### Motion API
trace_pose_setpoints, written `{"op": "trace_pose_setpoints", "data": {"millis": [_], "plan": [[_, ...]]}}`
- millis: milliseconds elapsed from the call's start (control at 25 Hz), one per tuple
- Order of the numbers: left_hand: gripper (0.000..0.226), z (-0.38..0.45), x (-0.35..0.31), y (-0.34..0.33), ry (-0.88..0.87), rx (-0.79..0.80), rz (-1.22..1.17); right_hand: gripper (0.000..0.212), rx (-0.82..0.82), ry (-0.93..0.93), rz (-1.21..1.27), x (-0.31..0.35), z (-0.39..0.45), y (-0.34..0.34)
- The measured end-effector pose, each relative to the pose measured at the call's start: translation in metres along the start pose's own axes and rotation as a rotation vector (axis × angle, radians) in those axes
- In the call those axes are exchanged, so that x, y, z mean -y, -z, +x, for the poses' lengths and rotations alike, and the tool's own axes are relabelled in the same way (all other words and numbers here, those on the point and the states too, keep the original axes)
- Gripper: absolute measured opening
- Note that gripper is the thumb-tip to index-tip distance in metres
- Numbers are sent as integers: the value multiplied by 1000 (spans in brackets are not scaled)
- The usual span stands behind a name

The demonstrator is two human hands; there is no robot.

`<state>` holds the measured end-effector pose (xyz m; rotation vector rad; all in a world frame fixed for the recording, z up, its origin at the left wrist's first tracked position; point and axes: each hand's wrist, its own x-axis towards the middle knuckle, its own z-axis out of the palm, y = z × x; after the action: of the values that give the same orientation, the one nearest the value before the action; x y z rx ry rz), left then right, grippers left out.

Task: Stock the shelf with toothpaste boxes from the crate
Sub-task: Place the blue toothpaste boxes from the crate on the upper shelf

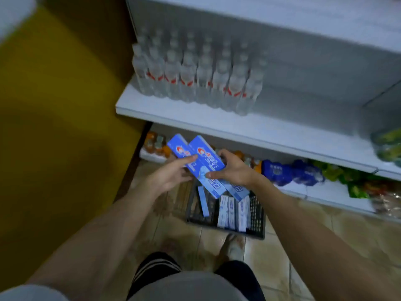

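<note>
A white shelf [238,124] stands above the crate [257,216]; right hand [234,168] pinches two toothpaste boxes [202,165], left hand [171,172] steadying them flat-fingered; likely light, stiff, crushable, best held mid-length

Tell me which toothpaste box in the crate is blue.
The lone blue box at the crate's left side; the other boxes, grouped right of it, are white.
</note>
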<state>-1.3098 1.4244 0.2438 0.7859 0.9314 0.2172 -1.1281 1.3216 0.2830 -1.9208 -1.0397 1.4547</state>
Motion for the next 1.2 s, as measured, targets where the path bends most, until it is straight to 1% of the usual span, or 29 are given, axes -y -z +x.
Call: {"op": "trace_pose_setpoints", "data": {"millis": [80,120,160,200,280,360,480,560,640,720,840,960,1080,1200], "plan": [[31,-20,-64,15,-129,-27,6,52,30,43,-134,44,-17,22],[32,-30,-95,22,-183,-34,53,52,34,63,-189,65,-23,32],[34,-42,-127,26,-214,-8,162,52,32,81,-252,88,-32,42],[37,-53,-154,28,-219,39,314,54,32,97,-312,109,-39,49],[48,-72,-198,22,-173,150,679,59,19,125,-413,147,-53,60],[52,-90,-231,6,-151,227,1028,57,-10,166,-470,179,-65,67],[53,-113,-259,-19,-178,206,1443,55,-38,199,-516,216,-80,73],[46,-123,-265,-27,-191,172,1571,57,-57,201,-559,230,-89,78],[45,-127,-267,-31,-226,181,1611,60,-59,200,-592,235,-95,83],[44,-136,-273,-34,-273,179,1588,59,-82,214,-585,243,-104,89],[35,-160,-301,-43,-324,150,1552,55,-154,291,-564,266,-124,108],[31,-192,-340,-57,-407,62,1525,52,-278,405,-568,303,-153,139],[36,-226,-381,-69,-485,-29,1477,48,-403,529,-566,340,-181,171],[39,-260,-418,-81,-520,-114,1394,44,-484,627,-569,373,-206,205]]}}
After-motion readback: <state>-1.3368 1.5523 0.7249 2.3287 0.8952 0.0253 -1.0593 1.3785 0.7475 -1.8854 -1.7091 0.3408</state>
